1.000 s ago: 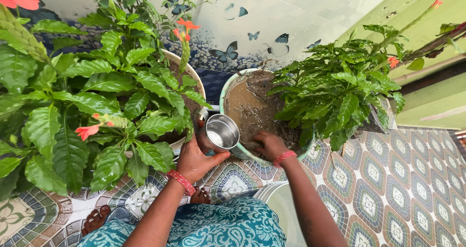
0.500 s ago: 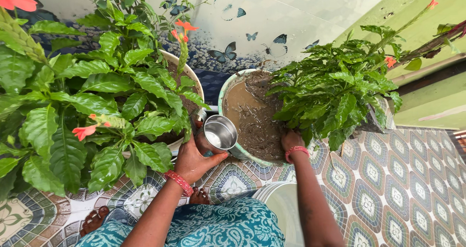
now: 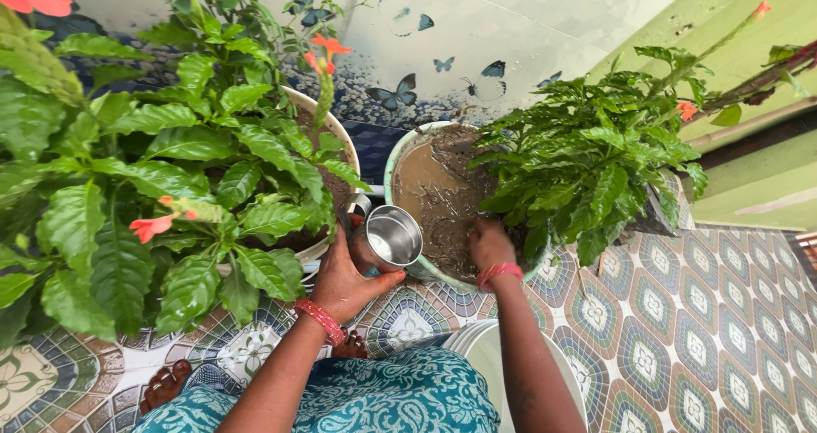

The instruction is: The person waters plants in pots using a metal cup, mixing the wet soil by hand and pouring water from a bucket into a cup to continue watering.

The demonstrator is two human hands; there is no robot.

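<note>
A: Item one, far left?
B: Large leafy plant, glossy green leaves, orange-red flowers, standing in a pale round pot whose rim shows behind the foliage.

A: Next, moving right?
B: Left hand, red beaded bracelet at the wrist, fingers wrapped around a steel cup. The cup is tilted, mouth facing up toward the camera, held just beside the rim of the second pot.

A: And that second pot?
B: Light green round pot, filled with wet brown soil; muddy water pools on its left side. It sits between the two plants, on the patterned tile floor.

A: The other hand?
B: Right hand, red bracelet at the wrist, reaches into the green pot. Fingers are pressed down into the mud under the leaves; grasping nothing that shows, loosely curled.

A: Farther right?
B: Bushy green plant rooted in the same pot, leaning right over the floor, with small orange blooms on long stems.

A: Background?
B: Wall tiles printed with butterflies.
</note>
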